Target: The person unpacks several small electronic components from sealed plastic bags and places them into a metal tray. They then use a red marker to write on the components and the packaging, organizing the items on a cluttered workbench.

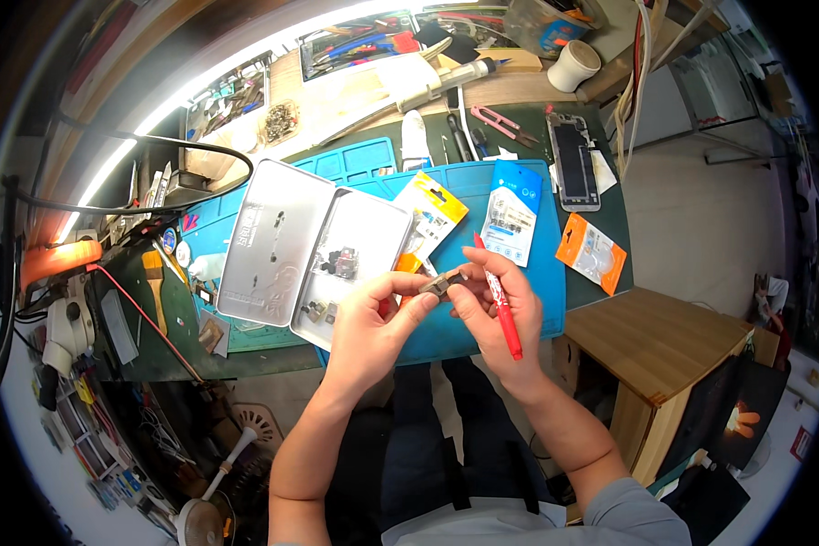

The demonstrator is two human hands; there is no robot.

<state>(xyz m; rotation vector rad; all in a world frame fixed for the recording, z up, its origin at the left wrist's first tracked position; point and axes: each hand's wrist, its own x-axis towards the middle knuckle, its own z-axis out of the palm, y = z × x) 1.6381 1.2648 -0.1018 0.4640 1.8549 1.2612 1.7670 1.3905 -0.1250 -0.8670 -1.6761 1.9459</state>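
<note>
Over the front edge of the blue mat, both hands meet around a small grey-brown part with a metallic look; its exact kind is unclear. My left hand pinches it from the left with thumb and fingers. My right hand grips its other side with the fingertips. A red marker pen is also tucked between the right hand's fingers, slanting down across the hand. Left of the hands lies an open silver tin, its lid folded back, with several small dark parts inside.
Yellow, blue-white and orange packets lie beyond my hands. A phone screen assembly, pink-handled snips and a white bottle are farther back. A brush lies left. A wooden cabinet stands at right.
</note>
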